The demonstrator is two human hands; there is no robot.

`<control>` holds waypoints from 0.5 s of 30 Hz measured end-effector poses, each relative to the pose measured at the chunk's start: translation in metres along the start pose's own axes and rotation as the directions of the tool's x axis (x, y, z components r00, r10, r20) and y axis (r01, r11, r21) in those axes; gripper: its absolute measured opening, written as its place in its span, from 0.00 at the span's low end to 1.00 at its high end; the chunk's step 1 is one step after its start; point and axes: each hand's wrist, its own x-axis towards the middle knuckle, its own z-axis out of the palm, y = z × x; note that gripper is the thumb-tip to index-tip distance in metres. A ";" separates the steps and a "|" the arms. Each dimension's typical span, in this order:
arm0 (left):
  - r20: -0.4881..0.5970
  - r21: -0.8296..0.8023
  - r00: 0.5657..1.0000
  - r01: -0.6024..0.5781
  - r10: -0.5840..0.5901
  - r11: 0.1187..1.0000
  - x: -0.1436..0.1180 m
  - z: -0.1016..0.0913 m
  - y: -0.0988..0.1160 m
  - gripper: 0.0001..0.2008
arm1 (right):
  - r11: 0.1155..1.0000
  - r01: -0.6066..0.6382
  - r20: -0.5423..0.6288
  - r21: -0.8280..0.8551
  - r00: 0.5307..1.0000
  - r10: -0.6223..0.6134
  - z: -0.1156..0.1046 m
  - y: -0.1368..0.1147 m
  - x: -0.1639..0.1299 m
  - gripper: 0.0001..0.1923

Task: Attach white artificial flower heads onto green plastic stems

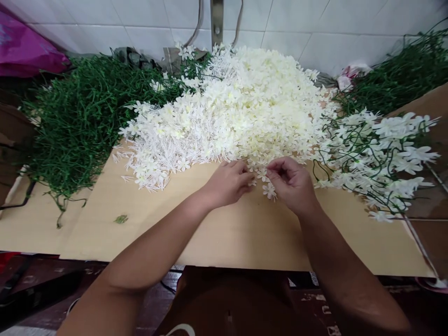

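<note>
White artificial blossoms [269, 189] are sitting between your two hands at the near edge of the big loose pile, low on the table where you are working them without lifting your arms.

Going from the left: a magenta bag [21, 49] is lying in the far corner against the tiled wall. Next to it a heap of green plastic stems [80, 121] is spreading over the table's left end, kept apart from the flowers so the two kinds of part are not mixing. A single green scrap [121, 218] is lying alone on the pale table [140, 233].

In the middle, the pile of loose white flower heads [238, 112] is mounded toward the wall and thinning toward you, putting its front edge within easy reach. Your left hand [227, 184] is resting at that edge with its fingers curled and pinching at a small blossom. Your right hand [292, 184] is facing it, fingers clenched around a little cluster of blossoms, a few petals hanging below the palm.

Further right, finished sprays of white flowers on green stems [381, 158] are lying fanned out, set aside from the loose parts. Behind them a second heap of green stems [395, 79] is banked against the wall.
</note>
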 end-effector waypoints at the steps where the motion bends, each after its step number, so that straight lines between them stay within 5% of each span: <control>1: 0.013 0.020 1.000 0.011 -0.011 1.000 0.002 0.003 0.001 0.12 | 0.998 -0.029 0.046 0.060 0.999 0.027 0.003 0.001 -0.001 0.04; 4: -0.024 -0.023 0.999 0.048 -0.049 0.999 0.004 0.005 -0.002 0.09 | 0.974 -0.117 0.164 0.196 0.983 0.085 0.010 0.003 -0.002 0.08; 7: -0.097 -0.290 0.980 0.136 -0.171 0.947 0.004 0.001 -0.006 0.09 | 0.956 -0.169 0.177 0.241 0.976 0.128 0.012 0.002 -0.001 0.08; 11: -0.012 -0.755 0.920 0.249 -0.393 0.606 0.001 -0.006 -0.005 0.12 | 0.884 -0.266 0.132 0.385 0.964 0.233 0.013 -0.002 0.001 0.10; 15: 0.064 -0.947 0.896 0.193 -0.440 0.255 0.000 -0.013 0.001 0.19 | 0.778 -0.338 0.169 0.530 0.941 0.293 0.018 -0.005 0.002 0.16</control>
